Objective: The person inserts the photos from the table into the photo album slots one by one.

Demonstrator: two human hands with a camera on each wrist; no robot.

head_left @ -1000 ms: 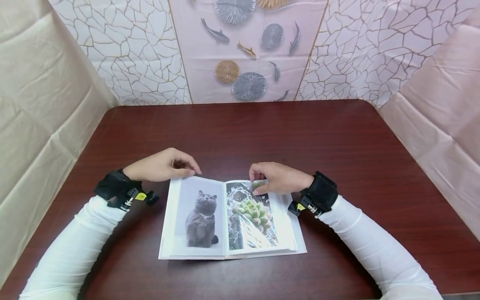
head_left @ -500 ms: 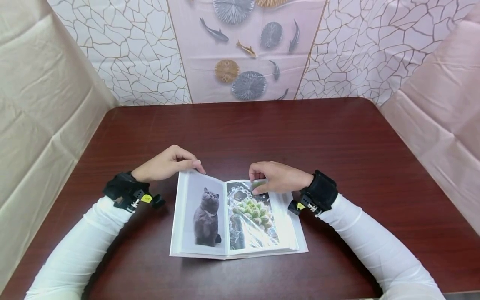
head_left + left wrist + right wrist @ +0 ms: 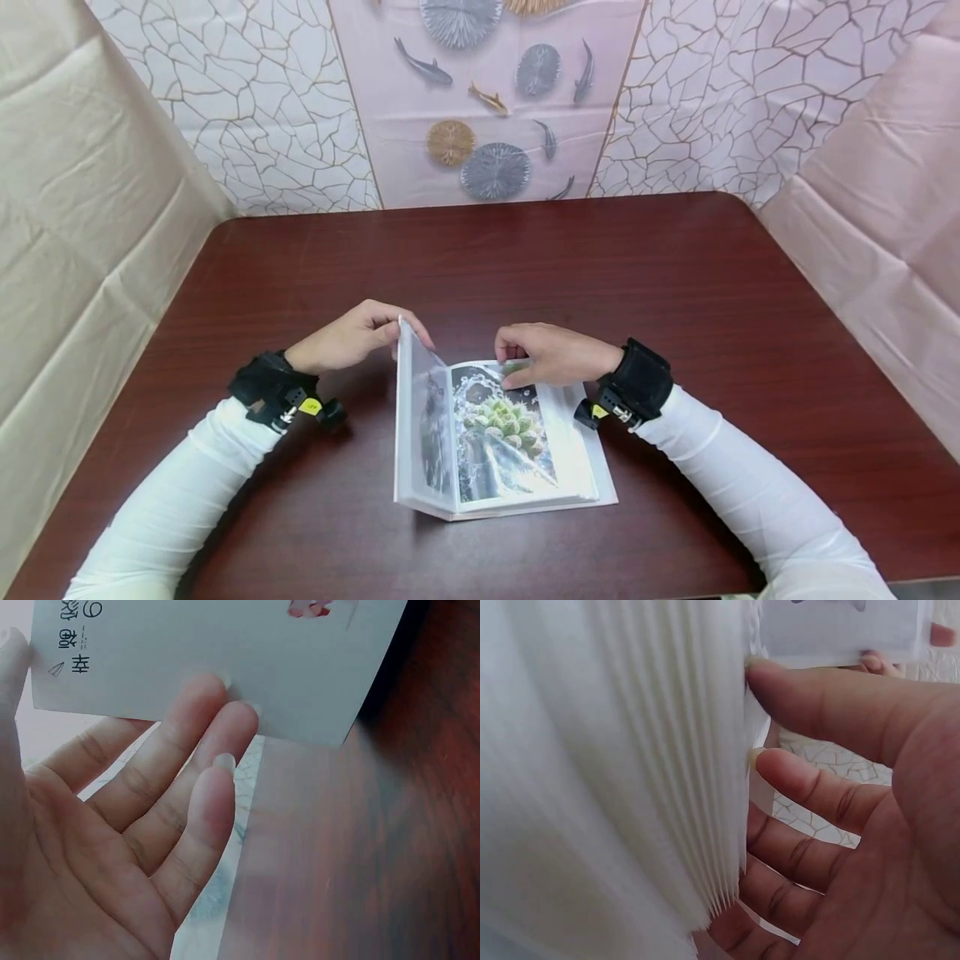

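Observation:
A white photo album (image 3: 576, 458) stands open on the table, its right side flat and its left cover and leaf (image 3: 407, 417) raised steeply. The cat photo on the raised side shows at a sharp slant; a succulent photo (image 3: 506, 425) faces up on the right. My left hand (image 3: 352, 335) grips the raised cover at its top edge. In the left wrist view, fingertips lie against the cover's printed outside (image 3: 217, 645). Along the top edge of the right pages, my right hand (image 3: 558, 353) pinches, thumb on the photo. Fanned page edges (image 3: 682, 765) fill the right wrist view.
The dark red-brown wooden table (image 3: 480, 258) extends around the album. Beige cloth (image 3: 97, 208) hangs on the left, pinkish cloth (image 3: 885, 225) on the right, and a patterned cloth (image 3: 487, 100) behind. Black wrist straps with cameras (image 3: 637, 379) sit on both wrists.
My left hand has moved right, lifting the album's left cover and cat page from nearly flat to steeply raised. The right hand has stayed at the top of the right pages.

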